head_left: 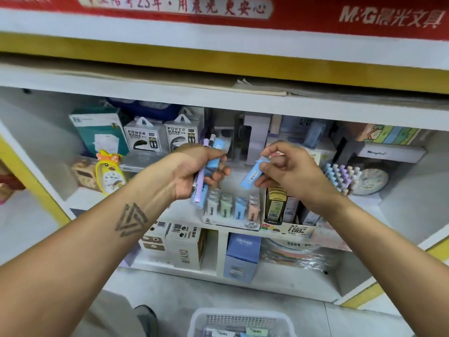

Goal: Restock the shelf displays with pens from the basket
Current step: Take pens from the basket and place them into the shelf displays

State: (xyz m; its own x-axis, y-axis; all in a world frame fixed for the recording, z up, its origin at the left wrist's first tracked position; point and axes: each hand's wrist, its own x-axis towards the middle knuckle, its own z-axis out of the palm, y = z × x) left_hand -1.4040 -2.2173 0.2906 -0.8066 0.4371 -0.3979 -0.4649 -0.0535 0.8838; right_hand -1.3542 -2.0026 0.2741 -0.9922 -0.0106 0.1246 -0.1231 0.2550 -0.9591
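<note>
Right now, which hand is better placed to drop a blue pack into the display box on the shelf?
Right. The right hand pinches a single blue pack just above the display box; the left hand grips several items.

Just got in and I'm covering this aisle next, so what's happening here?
A person is restocking stationery at a shelf. The left hand holds a bundle of pens and blue packs. The right hand pinches one blue pack above the display tray of pastel packs. The white basket on the floor below has more items in it.
</note>
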